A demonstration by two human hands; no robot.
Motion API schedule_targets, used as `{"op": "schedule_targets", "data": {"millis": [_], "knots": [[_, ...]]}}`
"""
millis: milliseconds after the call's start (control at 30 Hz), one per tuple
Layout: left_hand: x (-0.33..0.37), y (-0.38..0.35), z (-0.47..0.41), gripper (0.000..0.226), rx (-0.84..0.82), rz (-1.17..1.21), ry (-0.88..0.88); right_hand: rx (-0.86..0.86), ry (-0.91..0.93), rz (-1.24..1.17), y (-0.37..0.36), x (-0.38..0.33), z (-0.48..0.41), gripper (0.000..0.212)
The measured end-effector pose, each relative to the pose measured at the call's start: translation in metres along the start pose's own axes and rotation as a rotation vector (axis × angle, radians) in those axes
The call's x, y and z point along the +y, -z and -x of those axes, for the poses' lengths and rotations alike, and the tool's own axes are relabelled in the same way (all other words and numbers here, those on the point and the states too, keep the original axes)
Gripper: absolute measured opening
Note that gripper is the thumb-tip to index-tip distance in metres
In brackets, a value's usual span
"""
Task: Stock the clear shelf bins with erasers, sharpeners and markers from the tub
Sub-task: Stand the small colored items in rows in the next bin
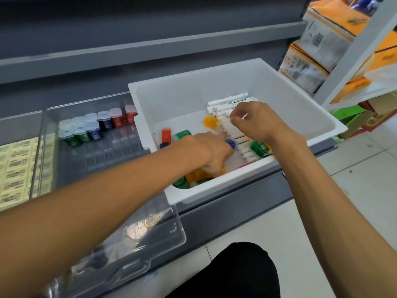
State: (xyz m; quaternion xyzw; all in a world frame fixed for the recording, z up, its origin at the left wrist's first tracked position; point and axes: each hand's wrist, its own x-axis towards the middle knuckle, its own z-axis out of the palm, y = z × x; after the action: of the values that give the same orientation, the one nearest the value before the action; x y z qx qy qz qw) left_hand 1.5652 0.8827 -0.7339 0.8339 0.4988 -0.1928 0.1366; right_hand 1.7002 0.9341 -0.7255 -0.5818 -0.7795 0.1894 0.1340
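The step in hand looks like gathering stock from the white tub (236, 67), which sits on the shelf just right of the clear bin (120, 151). To do it well, each hand should take one kind only. The loose sharpeners (260, 147) lie mixed in colour across the tub floor, some touching the row of white markers (232, 100), so a careless grab could knock the markers askew or bring up a mixed handful. Lifting straight up over the tub's near wall, rather than sweeping sideways, would likely keep the tub from shifting. The shelved sharpeners (94, 127) stand upright in colour-grouped rows at the back of the clear bin with bare lanes in front, so new ones ought to go in upright and by colour. The erasers (15, 166) fill the neighbouring bin to the left. The left hand (212, 153) is down in the near part of the tub, fingers curled downwards among the sharpeners, with a blue sharpener (231, 144) at its fingertips — blur hides whether it is gripped, so I cannot tell. The right hand (257, 121) hovers over the marker row, thumb and forefinger pinched together on the end of one marker — its other fingers loosely curled.
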Motion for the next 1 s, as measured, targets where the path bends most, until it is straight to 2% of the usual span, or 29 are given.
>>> {"op": "schedule_targets", "data": {"millis": [100, 233, 333, 400, 567, 633, 733, 867, 1000], "knots": [[0.000, -0.002, 0.001, 0.019, 0.062, 0.015, -0.049, -0.005, 0.010, -0.004, -0.001, 0.000, 0.002, 0.021], [-0.005, -0.005, 0.004, 0.034, 0.110, 0.084, -0.081, -0.003, 0.012, -0.027, -0.002, 0.000, 0.000, 0.021], [-0.008, -0.003, 0.004, 0.024, 0.148, 0.122, -0.071, 0.029, 0.020, -0.064, -0.002, 0.002, -0.001, 0.019], [-0.011, 0.001, 0.008, 0.016, 0.235, 0.175, -0.058, 0.090, 0.034, -0.149, 0.000, 0.001, 0.000, 0.018], [-0.022, 0.009, 0.039, 0.026, 0.526, 0.524, 0.051, 0.299, 0.003, -0.384, 0.014, -0.007, 0.012, 0.020], [-0.024, 0.008, 0.056, 0.022, 0.706, 0.689, 0.090, 0.319, -0.041, -0.485, 0.019, -0.017, 0.019, 0.022], [-0.019, 0.017, 0.079, 0.020, 0.943, 0.873, 0.110, 0.287, 0.013, -0.512, 0.021, -0.037, 0.032, 0.020], [-0.018, 0.029, 0.119, 0.012, 1.022, 1.154, 0.031, 0.258, 0.063, -0.551, 0.023, -0.068, 0.050, 0.018], [-0.029, 0.013, 0.169, 0.017, 1.029, 1.315, -0.046, 0.264, 0.136, -0.554, 0.016, -0.104, 0.072, 0.017]]}}
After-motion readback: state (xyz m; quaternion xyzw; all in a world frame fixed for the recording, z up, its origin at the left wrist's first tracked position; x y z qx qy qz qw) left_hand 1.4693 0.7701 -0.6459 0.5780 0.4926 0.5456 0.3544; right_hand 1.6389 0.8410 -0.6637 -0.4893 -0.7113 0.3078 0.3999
